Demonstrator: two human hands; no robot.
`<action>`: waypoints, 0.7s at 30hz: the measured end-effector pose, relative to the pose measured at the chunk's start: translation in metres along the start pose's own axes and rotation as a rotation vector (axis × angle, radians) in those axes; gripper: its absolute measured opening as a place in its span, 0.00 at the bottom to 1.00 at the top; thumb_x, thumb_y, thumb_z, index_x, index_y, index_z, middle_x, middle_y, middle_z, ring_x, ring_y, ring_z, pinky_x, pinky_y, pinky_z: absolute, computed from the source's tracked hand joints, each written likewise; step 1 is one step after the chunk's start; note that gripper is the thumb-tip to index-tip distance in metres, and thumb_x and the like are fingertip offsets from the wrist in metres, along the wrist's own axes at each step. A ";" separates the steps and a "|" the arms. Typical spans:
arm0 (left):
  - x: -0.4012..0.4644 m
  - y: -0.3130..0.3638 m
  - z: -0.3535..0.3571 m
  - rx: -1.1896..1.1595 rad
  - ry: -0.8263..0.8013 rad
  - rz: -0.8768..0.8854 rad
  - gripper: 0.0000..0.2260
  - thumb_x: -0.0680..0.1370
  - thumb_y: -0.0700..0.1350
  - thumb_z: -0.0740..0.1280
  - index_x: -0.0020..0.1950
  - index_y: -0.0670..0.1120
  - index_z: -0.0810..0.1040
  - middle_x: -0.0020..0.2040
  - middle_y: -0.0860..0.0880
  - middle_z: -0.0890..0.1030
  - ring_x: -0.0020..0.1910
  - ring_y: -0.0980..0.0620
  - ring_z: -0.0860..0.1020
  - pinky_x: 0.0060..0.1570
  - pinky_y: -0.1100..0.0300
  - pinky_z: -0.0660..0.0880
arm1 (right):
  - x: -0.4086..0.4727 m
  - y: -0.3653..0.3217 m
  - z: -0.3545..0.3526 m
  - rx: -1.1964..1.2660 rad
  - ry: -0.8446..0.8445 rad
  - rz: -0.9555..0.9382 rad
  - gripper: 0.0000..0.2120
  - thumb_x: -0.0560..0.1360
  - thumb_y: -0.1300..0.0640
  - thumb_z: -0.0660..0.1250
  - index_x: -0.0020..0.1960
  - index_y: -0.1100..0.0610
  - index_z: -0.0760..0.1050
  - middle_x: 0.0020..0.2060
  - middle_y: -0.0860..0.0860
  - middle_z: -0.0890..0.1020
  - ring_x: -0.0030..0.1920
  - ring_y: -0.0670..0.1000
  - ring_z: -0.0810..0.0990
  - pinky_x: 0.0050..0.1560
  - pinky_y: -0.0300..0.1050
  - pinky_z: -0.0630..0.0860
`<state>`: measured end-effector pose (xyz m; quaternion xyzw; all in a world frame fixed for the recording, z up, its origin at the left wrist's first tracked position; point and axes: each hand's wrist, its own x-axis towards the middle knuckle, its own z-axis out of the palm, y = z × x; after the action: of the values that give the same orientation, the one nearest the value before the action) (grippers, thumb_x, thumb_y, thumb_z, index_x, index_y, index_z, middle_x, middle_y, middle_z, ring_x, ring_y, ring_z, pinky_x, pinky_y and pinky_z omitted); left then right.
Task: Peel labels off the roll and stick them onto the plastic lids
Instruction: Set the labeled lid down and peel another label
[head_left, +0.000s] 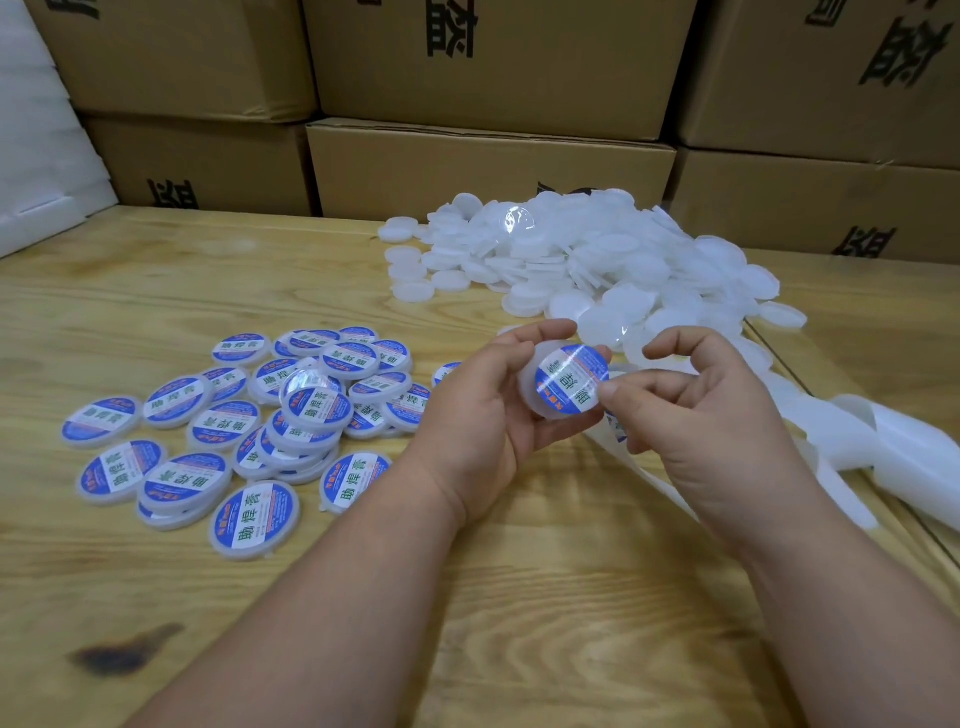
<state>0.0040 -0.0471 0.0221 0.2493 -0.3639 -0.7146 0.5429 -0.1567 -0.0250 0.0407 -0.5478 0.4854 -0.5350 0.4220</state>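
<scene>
My left hand (488, 410) grips a white plastic lid (532, 395) above the table's middle, fingers curled round its edge. A round blue-and-white label (571, 378) lies on the lid's face. My right hand (696, 410) is just right of it, and its thumb and forefinger touch the label's right edge. A white backing strip (883, 452) from the label roll trails to the right under that hand; the roll itself is hidden. Several labelled lids (249, 431) lie in a loose heap on the left. A big pile of plain white lids (587, 260) sits at the back right.
The wooden table (260, 270) carries a dark burn mark (124, 652) near the front left. Stacked cardboard boxes (488, 166) wall off the back edge. White foam sheets (41, 156) lean at the far left.
</scene>
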 end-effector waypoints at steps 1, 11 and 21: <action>0.000 0.000 0.000 -0.001 -0.007 -0.003 0.15 0.84 0.42 0.51 0.60 0.43 0.77 0.62 0.33 0.81 0.65 0.35 0.78 0.60 0.42 0.78 | 0.000 0.000 0.001 -0.016 0.002 0.005 0.15 0.74 0.61 0.74 0.53 0.49 0.71 0.37 0.50 0.87 0.30 0.43 0.77 0.33 0.35 0.75; 0.001 -0.003 -0.002 0.055 -0.045 0.028 0.13 0.84 0.40 0.54 0.60 0.44 0.77 0.60 0.36 0.83 0.61 0.38 0.81 0.56 0.46 0.81 | 0.000 0.002 0.003 -0.056 0.014 0.026 0.14 0.75 0.61 0.74 0.52 0.49 0.71 0.35 0.49 0.87 0.29 0.43 0.76 0.38 0.41 0.74; 0.003 -0.010 -0.003 0.201 -0.015 0.099 0.06 0.79 0.49 0.66 0.52 0.52 0.81 0.58 0.43 0.85 0.61 0.43 0.82 0.58 0.47 0.80 | 0.000 0.003 0.001 -0.105 0.017 0.026 0.13 0.75 0.59 0.75 0.52 0.49 0.71 0.35 0.48 0.87 0.29 0.43 0.77 0.38 0.41 0.74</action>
<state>-0.0005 -0.0494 0.0130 0.2786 -0.4498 -0.6487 0.5470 -0.1555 -0.0259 0.0380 -0.5582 0.5234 -0.5078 0.3957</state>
